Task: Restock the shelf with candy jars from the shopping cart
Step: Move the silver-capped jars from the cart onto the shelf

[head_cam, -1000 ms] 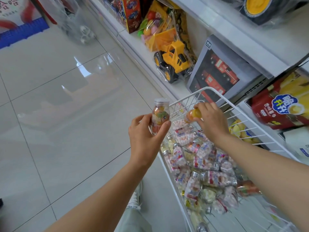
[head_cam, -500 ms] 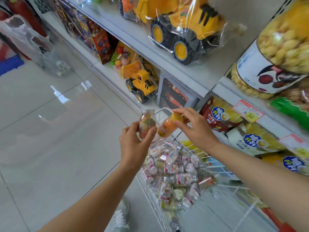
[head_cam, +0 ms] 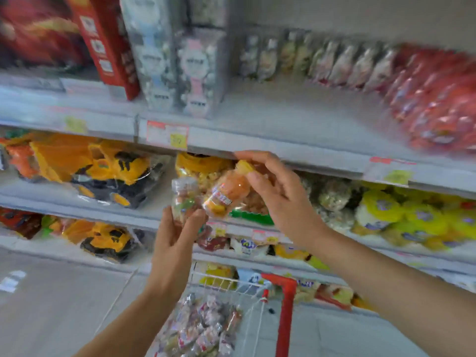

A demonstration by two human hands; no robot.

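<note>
While small candy jars (head_cam: 203, 328) heap the white wire cart (head_cam: 247, 292), the left hand (head_cam: 175, 235) grips one clear jar (head_cam: 184, 199), the right hand (head_cam: 278, 197) one orange jar (head_cam: 226, 194).

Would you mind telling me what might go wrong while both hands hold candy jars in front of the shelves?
1. The right hand pinches the tilted orange jar only near its yellow cap, so it may slip and fall toward the shopping cart.
2. The shelf edge sits just above that hand; lifting could knock the jar against it.
3. The left hand holds the clear jar close beside the orange one, so they may bump.
</note>
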